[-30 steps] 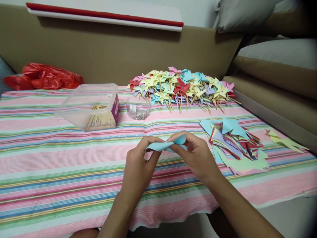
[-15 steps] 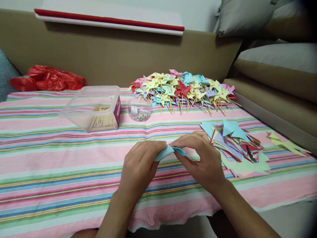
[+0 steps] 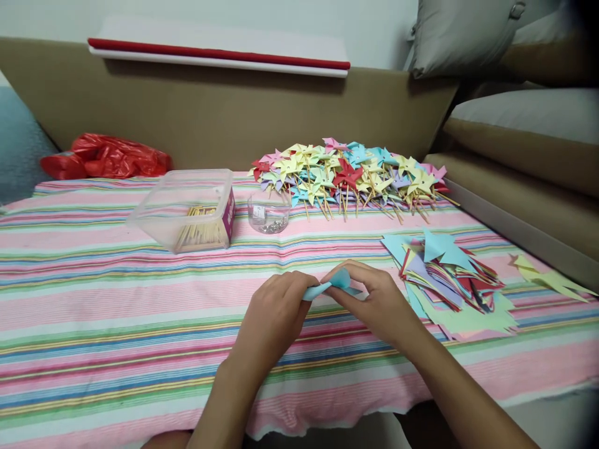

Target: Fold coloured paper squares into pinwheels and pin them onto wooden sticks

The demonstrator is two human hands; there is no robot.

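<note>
A light blue paper piece [image 3: 340, 279], folded and curled, is pinched between both hands above the striped cloth. My left hand [image 3: 277, 310] grips its left end with closed fingers. My right hand [image 3: 374, 299] presses thumb and forefinger together on its right part, where a flap curls up. Right of my right hand lies a pile of cut paper sheets [image 3: 435, 274] in several colours, with a dark tool [image 3: 478, 296] partly hidden on it. Farther back is a heap of finished paper pinwheels [image 3: 347, 173] on wooden sticks.
A clear plastic tub [image 3: 159, 215] holds wooden sticks. Beside it, a round clear container [image 3: 255, 223] holds small metal pieces. A red plastic bag [image 3: 124, 157] lies at back left. Yellow cut paper [image 3: 545, 274] rests near the cushions [image 3: 524, 131] on the right. Striped cloth [image 3: 116, 330] covers the surface.
The blue paper's right flap now curls higher above my right fingers. Both hands have shifted slightly, still pinching the paper. The whole view has tilted up a little.
</note>
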